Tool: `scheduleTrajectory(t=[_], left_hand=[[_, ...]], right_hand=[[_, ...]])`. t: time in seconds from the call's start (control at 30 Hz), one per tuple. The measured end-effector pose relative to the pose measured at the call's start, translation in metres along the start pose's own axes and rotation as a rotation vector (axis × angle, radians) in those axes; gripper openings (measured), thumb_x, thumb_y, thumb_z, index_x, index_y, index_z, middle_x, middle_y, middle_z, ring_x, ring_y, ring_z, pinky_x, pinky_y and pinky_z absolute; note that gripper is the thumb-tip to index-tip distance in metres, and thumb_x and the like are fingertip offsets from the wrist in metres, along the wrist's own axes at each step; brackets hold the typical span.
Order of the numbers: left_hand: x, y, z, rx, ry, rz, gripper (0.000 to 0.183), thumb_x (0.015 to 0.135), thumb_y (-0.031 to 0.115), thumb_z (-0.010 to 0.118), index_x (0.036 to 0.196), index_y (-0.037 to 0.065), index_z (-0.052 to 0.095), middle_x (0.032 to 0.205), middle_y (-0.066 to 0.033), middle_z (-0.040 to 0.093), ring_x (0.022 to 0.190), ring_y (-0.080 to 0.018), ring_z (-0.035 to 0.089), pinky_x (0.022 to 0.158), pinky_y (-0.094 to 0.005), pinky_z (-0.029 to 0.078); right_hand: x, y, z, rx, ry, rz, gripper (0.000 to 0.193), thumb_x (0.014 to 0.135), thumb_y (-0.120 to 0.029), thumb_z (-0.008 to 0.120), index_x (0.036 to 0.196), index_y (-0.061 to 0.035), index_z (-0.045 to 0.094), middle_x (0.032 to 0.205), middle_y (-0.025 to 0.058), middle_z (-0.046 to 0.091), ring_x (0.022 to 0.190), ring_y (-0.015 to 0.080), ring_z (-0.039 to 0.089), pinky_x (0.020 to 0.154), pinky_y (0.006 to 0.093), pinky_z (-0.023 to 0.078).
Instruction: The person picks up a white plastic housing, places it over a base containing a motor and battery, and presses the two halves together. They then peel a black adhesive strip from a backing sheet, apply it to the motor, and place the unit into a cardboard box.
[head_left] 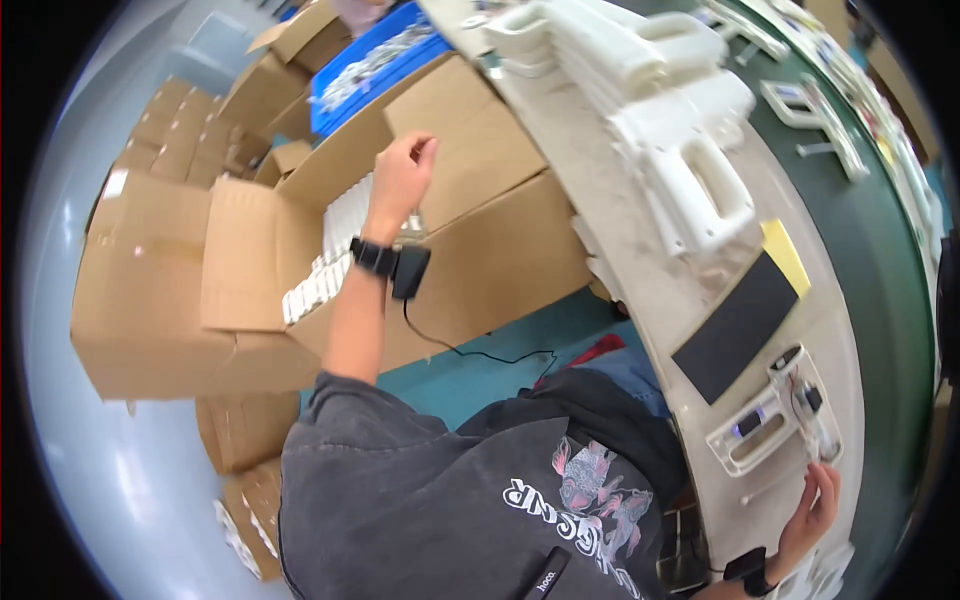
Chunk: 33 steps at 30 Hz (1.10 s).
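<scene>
My left hand is raised over an open cardboard box, fingers curled in and nothing showing between them. Below it, rows of white pieces fill part of the box. On the bench at the right lies a white plastic housing with a handle loop, a small dark display and loose wires inside. The bent fingers of my right hand close on the lower end of that housing. A thin white rod sticks out beside it.
White molded housings are stacked on the bench, near a black sheet on yellow. Beyond runs a green conveyor carrying similar parts. A blue bin of small parts stands past the box. A cable hangs from my left wrist.
</scene>
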<state>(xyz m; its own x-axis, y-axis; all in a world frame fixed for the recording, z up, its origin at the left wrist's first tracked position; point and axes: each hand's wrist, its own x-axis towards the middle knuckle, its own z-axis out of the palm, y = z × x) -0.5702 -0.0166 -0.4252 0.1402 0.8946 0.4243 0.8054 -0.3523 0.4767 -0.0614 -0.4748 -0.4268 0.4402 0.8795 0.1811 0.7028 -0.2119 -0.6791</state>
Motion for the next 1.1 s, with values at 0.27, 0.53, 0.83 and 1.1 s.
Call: scheduleTrajectory(t=[0.27,0.53,0.83,1.1], left_hand=[[-0.035,-0.179,-0.012,0.525,-0.948,-0.346,0.055,0.082,0.049,0.070,0.099,-0.002,0.073,0.101,-0.0169,0.074,0.094,-0.0353,0.070,0.082,-0.0431,0.055],[-0.022,-0.175,-0.009,0.785,-1.043,-0.324,0.038,0.073,0.033,0.078,0.085,-0.003,0.072,0.088,-0.0218,0.072,0.082,-0.0357,0.071,0.073,-0.0444,0.057],[0.009,-0.128,-0.151,0.781,-0.470,-0.610,0.030,0.083,0.017,0.063,0.097,-0.008,0.071,0.100,-0.0285,0.071,0.093,-0.0396,0.072,0.079,-0.0478,0.058],[-0.031,0.101,-0.129,-0.633,-0.256,-0.296,0.042,0.103,0.039,0.051,0.115,-0.001,0.060,0.078,-0.0084,0.065,0.053,-0.0122,0.060,0.043,-0.0221,0.046]], right_hand=[[0.047,0.012,0.007,0.031,-0.129,-0.020,0.018,0.101,0.002,0.049,0.111,0.0045,0.063,0.109,0.0106,0.061,0.097,0.0193,0.058,0.084,0.0275,0.047],[0.063,0.002,0.009,0.009,-0.138,0.036,0.019,0.102,-0.002,0.050,0.115,0.0042,0.063,0.114,0.0087,0.061,0.096,0.0159,0.058,0.084,0.0254,0.046],[0.058,0.009,0.002,0.016,-0.107,0.060,0.016,0.100,0.000,0.053,0.111,0.0041,0.063,0.112,0.0105,0.062,0.098,0.0192,0.059,0.085,0.0276,0.047],[0.072,-0.055,0.014,0.007,0.023,-0.046,0.018,0.091,0.006,0.062,0.108,0.0040,0.066,0.101,0.0105,0.066,0.096,0.0198,0.063,0.089,0.0303,0.049]])
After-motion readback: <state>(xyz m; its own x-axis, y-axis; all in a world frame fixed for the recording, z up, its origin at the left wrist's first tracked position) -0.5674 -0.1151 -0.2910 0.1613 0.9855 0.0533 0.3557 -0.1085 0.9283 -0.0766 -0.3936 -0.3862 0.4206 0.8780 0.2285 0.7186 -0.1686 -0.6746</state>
